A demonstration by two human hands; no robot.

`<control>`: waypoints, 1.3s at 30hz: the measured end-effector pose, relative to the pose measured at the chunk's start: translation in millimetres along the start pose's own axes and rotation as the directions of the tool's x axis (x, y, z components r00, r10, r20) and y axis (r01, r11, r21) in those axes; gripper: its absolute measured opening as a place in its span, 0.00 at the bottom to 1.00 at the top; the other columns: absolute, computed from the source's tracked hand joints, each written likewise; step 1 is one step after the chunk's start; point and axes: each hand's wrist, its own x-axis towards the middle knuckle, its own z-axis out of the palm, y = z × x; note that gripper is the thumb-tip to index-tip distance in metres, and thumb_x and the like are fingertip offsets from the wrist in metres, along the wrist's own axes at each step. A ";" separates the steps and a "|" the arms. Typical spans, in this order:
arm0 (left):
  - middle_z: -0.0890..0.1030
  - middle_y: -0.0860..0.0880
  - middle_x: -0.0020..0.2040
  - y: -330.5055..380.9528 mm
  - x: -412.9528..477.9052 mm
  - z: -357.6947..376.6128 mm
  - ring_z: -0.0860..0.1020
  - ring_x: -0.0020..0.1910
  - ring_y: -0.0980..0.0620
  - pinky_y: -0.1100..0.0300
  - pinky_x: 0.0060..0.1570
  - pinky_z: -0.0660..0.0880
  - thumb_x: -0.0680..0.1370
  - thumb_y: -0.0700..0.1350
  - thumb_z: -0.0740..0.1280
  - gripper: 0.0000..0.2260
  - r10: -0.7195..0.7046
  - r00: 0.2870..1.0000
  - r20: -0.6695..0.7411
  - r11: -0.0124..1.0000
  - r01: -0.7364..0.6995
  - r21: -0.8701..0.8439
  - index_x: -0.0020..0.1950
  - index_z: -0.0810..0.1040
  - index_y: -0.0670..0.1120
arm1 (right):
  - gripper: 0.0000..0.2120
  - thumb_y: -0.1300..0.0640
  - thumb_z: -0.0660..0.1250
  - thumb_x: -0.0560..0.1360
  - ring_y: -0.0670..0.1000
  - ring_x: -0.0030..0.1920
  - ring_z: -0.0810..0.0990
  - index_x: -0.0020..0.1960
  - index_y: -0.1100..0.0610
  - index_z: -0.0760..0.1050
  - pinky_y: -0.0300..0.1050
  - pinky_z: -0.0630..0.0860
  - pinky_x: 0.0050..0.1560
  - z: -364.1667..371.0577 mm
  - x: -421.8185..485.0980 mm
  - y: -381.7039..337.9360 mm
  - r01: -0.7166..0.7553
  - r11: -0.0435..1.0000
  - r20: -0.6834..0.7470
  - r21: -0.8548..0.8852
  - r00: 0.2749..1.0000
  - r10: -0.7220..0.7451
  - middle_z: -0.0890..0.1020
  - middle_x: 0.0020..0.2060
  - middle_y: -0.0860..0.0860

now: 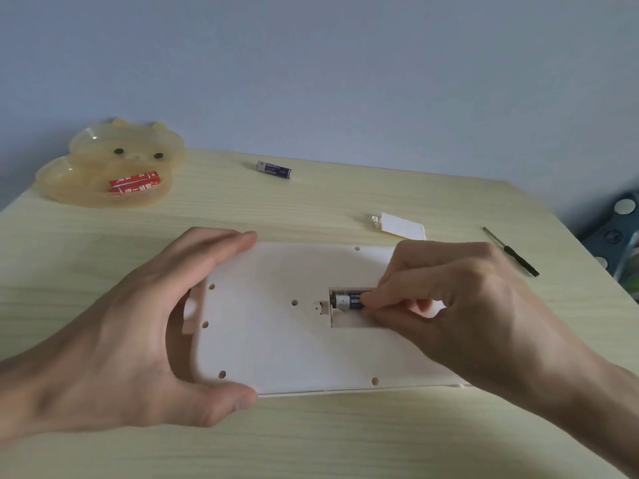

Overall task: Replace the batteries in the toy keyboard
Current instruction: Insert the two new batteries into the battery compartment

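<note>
While the toy keyboard (283,326) lies face down on the pale wooden table (311,437), its white back panel turned up, the person's left hand (138,333) braces its left end: the thumb presses the near edge, the fingers reach over the far edge, and the hand is spread wide around the casing rather than closed on it. To the right, the right hand (460,305) comes in over the panel with thumb and forefinger pinched together on a blue battery (349,301), which sits in the far slot of the open battery compartment (356,321); the battery's silver end points left, towards the compartment's left wall. The near slot of the compartment looks bare. Farther back on the right, the white battery cover (401,225) lies flat on the table, apart from the keyboard, and a thin black screwdriver (511,251) lies to its right near the table's edge. At the far side, a second blue battery (274,169) lies alone, and at the far left a translucent bear-shaped dish (86,167) holds red batteries (135,184).
</note>
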 end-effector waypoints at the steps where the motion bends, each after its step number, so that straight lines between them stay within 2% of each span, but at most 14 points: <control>1: 0.69 0.55 0.75 -1.2 0.7 -1.5 0.73 0.72 0.51 0.56 0.62 0.74 0.52 0.63 0.82 0.56 0.002 1.000 0.002 1.000 -0.002 0.004 0.78 0.65 0.59 | 0.03 0.54 0.81 0.72 0.46 0.30 0.75 0.42 0.48 0.89 0.41 0.75 0.30 -1.8 2.7 0.5 -0.015 1.000 0.017 0.004 1.000 0.015 0.81 0.34 0.43; 3: 0.69 0.56 0.75 -2.6 1.6 -5.0 0.73 0.72 0.53 0.58 0.62 0.74 0.52 0.62 0.82 0.56 -0.003 1.000 -0.002 1.000 0.003 0.009 0.78 0.64 0.60 | 0.04 0.55 0.82 0.70 0.44 0.32 0.76 0.42 0.47 0.89 0.31 0.70 0.32 -7.8 11.5 -1.0 -0.019 0.999 0.057 0.025 0.998 0.018 0.82 0.34 0.43; 8: 0.68 0.58 0.75 -4.6 2.4 -13.8 0.72 0.72 0.57 0.66 0.63 0.71 0.53 0.63 0.80 0.53 -0.041 0.999 0.003 0.999 0.041 0.030 0.76 0.64 0.64 | 0.02 0.52 0.81 0.70 0.45 0.38 0.82 0.41 0.46 0.89 0.26 0.70 0.33 -23.6 62.2 -4.7 -0.071 0.993 -0.043 0.093 0.996 0.075 0.85 0.34 0.43; 12: 0.70 0.61 0.74 -3.1 2.0 -17.2 0.73 0.70 0.63 0.70 0.63 0.70 0.62 0.57 0.77 0.40 -0.121 0.991 -0.059 0.993 0.121 -0.009 0.73 0.68 0.68 | 0.04 0.53 0.80 0.72 0.42 0.37 0.83 0.46 0.50 0.89 0.25 0.74 0.39 -8.8 125.8 18.4 -0.156 0.985 -0.012 0.072 0.987 0.158 0.86 0.36 0.42; 14: 0.71 0.60 0.75 -0.8 16.7 -14.3 0.73 0.71 0.61 0.69 0.61 0.70 0.71 0.52 0.74 0.30 -0.214 0.971 -0.111 0.976 0.208 -0.061 0.73 0.73 0.63 | 0.09 0.53 0.79 0.74 0.43 0.43 0.84 0.53 0.51 0.88 0.33 0.79 0.50 5.7 155.8 31.6 -0.160 0.987 0.032 -0.005 0.987 0.160 0.87 0.45 0.44; 16: 0.75 0.49 0.74 2.0 12.4 -13.5 0.74 0.72 0.50 0.63 0.54 0.69 0.82 0.47 0.68 0.18 -0.266 0.964 0.014 0.947 0.264 -0.183 0.72 0.77 0.49 | 0.13 0.53 0.78 0.75 0.47 0.52 0.82 0.59 0.51 0.86 0.45 0.79 0.59 20.9 180.3 42.5 -0.145 0.986 0.074 -0.082 0.986 0.151 0.83 0.48 0.43; 19: 0.82 0.47 0.63 6.6 33.9 -9.0 0.78 0.64 0.49 0.58 0.60 0.72 0.74 0.47 0.75 0.18 -0.451 0.892 0.033 0.852 0.441 -0.283 0.63 0.83 0.44 | 0.16 0.54 0.76 0.77 0.52 0.61 0.78 0.65 0.51 0.83 0.44 0.74 0.58 43.0 206.9 54.6 -0.086 0.981 0.115 -0.176 0.988 0.107 0.77 0.47 0.44; 21: 0.83 0.47 0.61 2.1 43.8 -11.2 0.79 0.61 0.51 0.59 0.60 0.72 0.77 0.46 0.72 0.11 -0.580 0.815 0.002 0.759 0.541 -0.363 0.59 0.84 0.46 | 0.15 0.54 0.75 0.78 0.54 0.61 0.79 0.64 0.52 0.83 0.44 0.75 0.58 55.7 220.3 57.3 -0.060 0.976 0.137 -0.212 0.986 0.090 0.82 0.51 0.48; 23: 0.82 0.45 0.62 -6.7 51.5 -10.9 0.79 0.60 0.49 0.60 0.51 0.70 0.82 0.44 0.67 0.09 -0.573 0.819 0.034 0.738 0.534 -0.412 0.59 0.83 0.46 | 0.11 0.55 0.75 0.77 0.57 0.55 0.82 0.59 0.52 0.84 0.50 0.80 0.57 66.6 232.1 60.9 -0.036 0.970 0.132 -0.242 0.989 0.070 0.85 0.52 0.52; 27: 0.82 0.56 0.53 3.4 48.2 -16.2 0.79 0.51 0.55 0.57 0.61 0.72 0.77 0.50 0.72 0.02 -0.664 0.747 0.007 0.666 0.596 -0.449 0.47 0.83 0.54 | 0.03 0.57 0.74 0.77 0.58 0.43 0.83 0.49 0.51 0.84 0.53 0.83 0.47 76.8 245.4 65.0 -0.039 0.970 0.121 -0.239 0.990 0.070 0.84 0.43 0.52; 30: 0.82 0.49 0.64 7.7 32.7 -16.4 0.77 0.65 0.47 0.59 0.66 0.68 0.78 0.49 0.72 0.14 -0.471 0.882 0.001 0.794 0.424 -0.436 0.62 0.83 0.45 | 0.04 0.57 0.72 0.78 0.56 0.47 0.84 0.52 0.50 0.83 0.49 0.81 0.50 74.7 242.8 66.2 -0.012 0.971 0.161 -0.237 0.986 0.052 0.86 0.47 0.51; 32: 0.73 0.45 0.75 10.2 20.6 -23.3 0.70 0.75 0.44 0.63 0.59 0.67 0.84 0.43 0.63 0.19 -0.410 0.911 -0.046 0.867 0.374 -0.330 0.73 0.73 0.38 | 0.08 0.57 0.70 0.79 0.53 0.49 0.83 0.57 0.50 0.83 0.46 0.79 0.51 65.6 234.0 64.8 0.010 0.973 0.172 -0.229 0.985 0.030 0.86 0.46 0.48; 37: 0.71 0.62 0.75 -0.4 6.9 -20.0 0.73 0.72 0.60 0.64 0.65 0.71 0.68 0.51 0.75 0.32 -0.218 0.974 -0.060 0.970 0.210 -0.123 0.71 0.73 0.68 | 0.16 0.56 0.69 0.80 0.45 0.38 0.82 0.67 0.47 0.79 0.48 0.82 0.50 23.8 184.1 44.4 0.032 0.996 0.083 -0.080 0.996 -0.025 0.85 0.43 0.43; 39: 0.69 0.58 0.76 -18.3 -3.2 -20.2 0.71 0.74 0.58 0.60 0.67 0.71 0.57 0.56 0.81 0.48 -0.127 0.992 0.001 0.991 0.127 0.035 0.75 0.67 0.65 | 0.17 0.57 0.70 0.79 0.46 0.37 0.85 0.67 0.46 0.79 0.48 0.84 0.48 7.9 155.6 35.0 0.039 0.999 0.038 0.026 0.998 -0.040 0.85 0.43 0.45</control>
